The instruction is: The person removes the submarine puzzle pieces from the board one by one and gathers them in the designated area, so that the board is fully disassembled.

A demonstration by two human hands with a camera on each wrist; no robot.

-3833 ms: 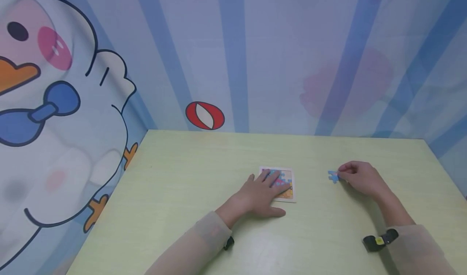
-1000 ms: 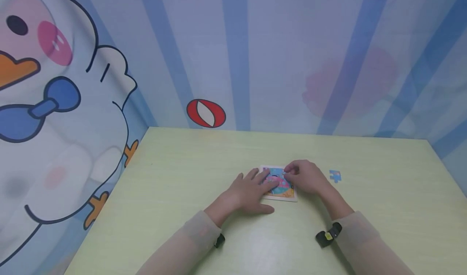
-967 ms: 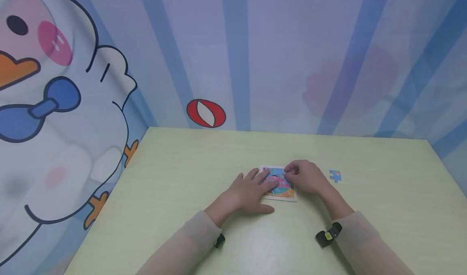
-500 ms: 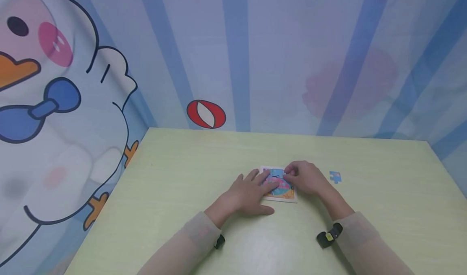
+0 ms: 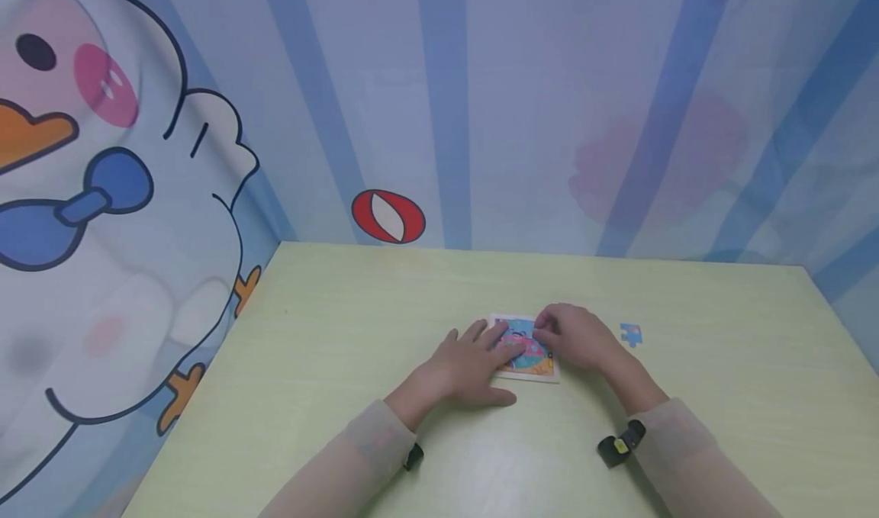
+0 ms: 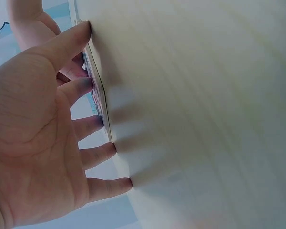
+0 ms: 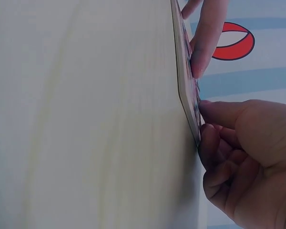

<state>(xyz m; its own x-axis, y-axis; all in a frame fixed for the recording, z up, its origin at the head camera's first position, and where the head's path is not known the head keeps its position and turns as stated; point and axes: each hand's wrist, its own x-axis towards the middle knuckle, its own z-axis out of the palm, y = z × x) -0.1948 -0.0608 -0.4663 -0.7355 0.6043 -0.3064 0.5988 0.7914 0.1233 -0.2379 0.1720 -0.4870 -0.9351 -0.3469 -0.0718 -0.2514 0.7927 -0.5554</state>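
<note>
A small square jigsaw puzzle in a pale frame (image 5: pixel 525 378) lies flat on the table, showing blue, pink and orange. My left hand (image 5: pixel 467 369) rests with fingers spread over its left part; in the left wrist view that hand (image 6: pixel 43 129) has some fingertips on the puzzle and others on the table. At the upper right corner, my right hand (image 5: pixel 580 339) pinches a puzzle piece mostly hidden by the fingertips. The right wrist view shows this hand (image 7: pixel 257 157) with thumb and curled index finger at the puzzle's edge (image 7: pixel 188 112). A loose blue piece (image 5: pixel 631 334) lies to the right.
The pale table (image 5: pixel 343 335) meets a blue striped backdrop (image 5: pixel 515 121) at its rear edge. A printed white bird (image 5: pixel 158 259) covers the left side. Black bands sit at both wrists, the right one (image 5: pixel 621 443) more fully visible.
From the earliest view, my right hand has moved left from the loose pieces to the puzzle's upper right corner. My left hand shifted slightly left. Over the last second, both hands stay nearly still.
</note>
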